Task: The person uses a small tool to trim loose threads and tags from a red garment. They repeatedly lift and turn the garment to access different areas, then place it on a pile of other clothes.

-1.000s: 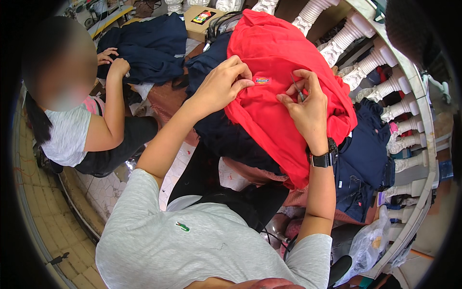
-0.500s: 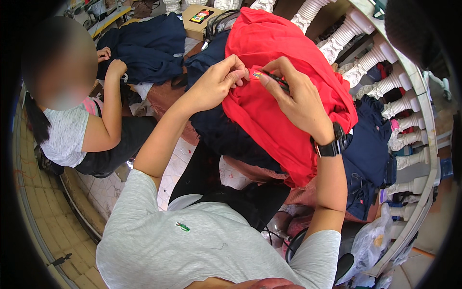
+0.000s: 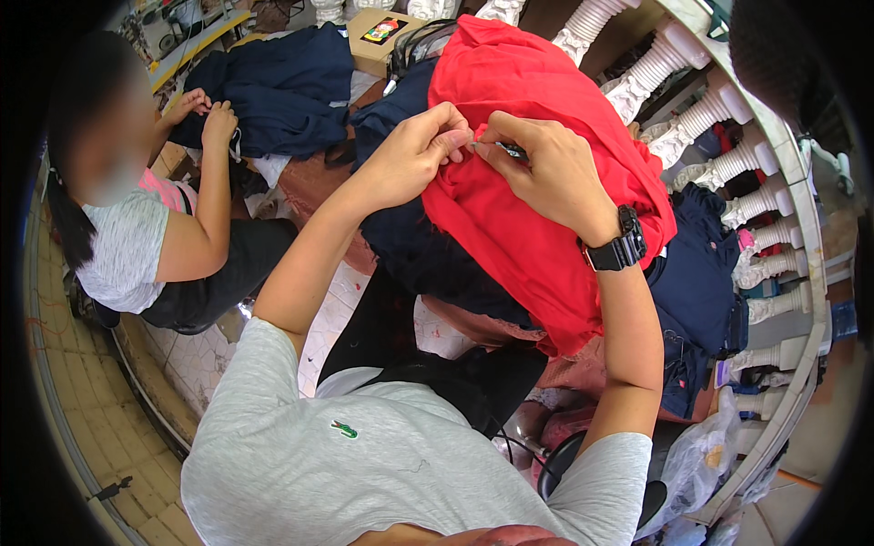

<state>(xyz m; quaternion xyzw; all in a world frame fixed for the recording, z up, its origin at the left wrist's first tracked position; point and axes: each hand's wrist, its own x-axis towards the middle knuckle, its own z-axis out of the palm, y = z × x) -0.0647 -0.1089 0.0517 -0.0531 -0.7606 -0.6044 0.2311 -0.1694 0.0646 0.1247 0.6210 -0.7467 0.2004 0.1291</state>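
Red garment [image 3: 537, 209], draped over a heap of dark clothing in front of the person, its upper edge gathered between both hands near the centre of the view. Left hand [image 3: 414, 155]: fingers curled, thumb and forefinger pinched together on a fold of the red cloth. Right hand [image 3: 546, 168]: fingertips closed on the same fold, just beside the left fingertips, with a small dark slender object held against the cloth; its kind cannot be told. A black wristwatch [image 3: 617, 244] sits on the right wrist. Both forearms rise from a grey short-sleeved shirt [image 3: 364, 464] at the lower edge.

Beneath and to the right of the red garment lie navy garments [image 3: 701, 282], hanging down toward a clear plastic bag [image 3: 696, 460]. A row of white turned balusters [image 3: 728, 155] curves along the right rim. At upper left, a second navy garment [image 3: 273, 91] lies spread out, with another person's two hands [image 3: 205, 109] resting on its left edge; that person sits on the tiled floor [image 3: 196, 355] in a light grey top. A small cardboard box [image 3: 382, 36] stands beyond, near the top edge.
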